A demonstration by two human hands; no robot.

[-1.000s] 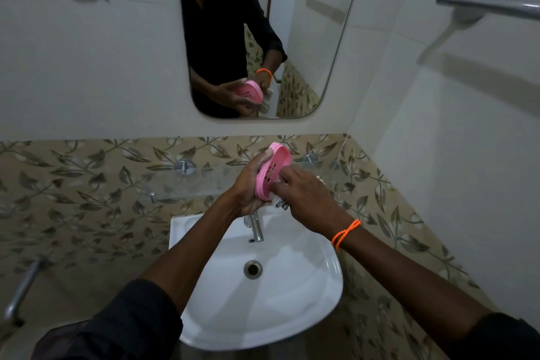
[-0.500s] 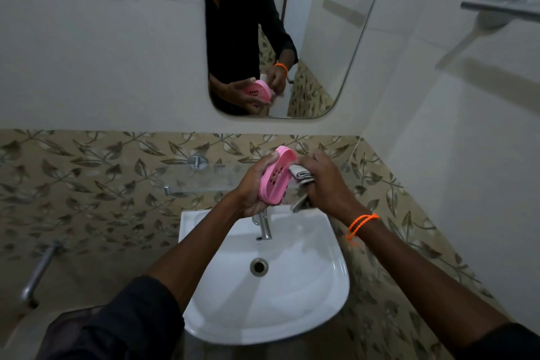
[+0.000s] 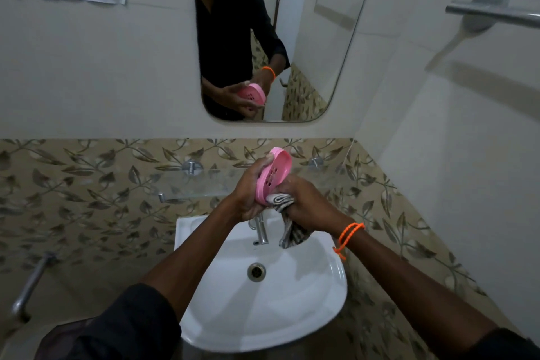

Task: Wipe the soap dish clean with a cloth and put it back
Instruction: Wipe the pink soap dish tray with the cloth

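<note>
Soap dish [image 3: 273,175], pink, was held up on edge over the back of the white basin [image 3: 306,316], just above the tap [image 3: 261,229]. Its long axis ran from about 7 o'clock up to 1 o'clock, with the holed face turned toward the right hand.

Left hand [image 3: 248,193] gripped the dish from the 9 o'clock side, thumb near the top rim and fingers wrapped behind the lower end. The mirror [image 3: 321,52] showed the same hold from the far side.

Right hand [image 3: 306,203] sat at about 4 o'clock from the dish, fingers closed around a bunched striped cloth [image 3: 282,202]. The cloth's upper fold touched the dish's lower end; its tail hung down toward the basin, right of the tap.

Both hands were on the work, the left bearing the dish and the right nearest its face. Judged: the wipe would run up the long axis, from the lower end toward 1 o'clock, with the left hand bracing against the push.

Against half a second earlier: the cloth then lay against the upper middle of the face, beside the holes; it had since dropped to the bottom end. The right hand had gone lower with it. Dish tilt looked about unchanged. The glass shelf [image 3: 204,183] on the wall behind, at 10 o'clock from the dish, was the likely return spot.
</note>
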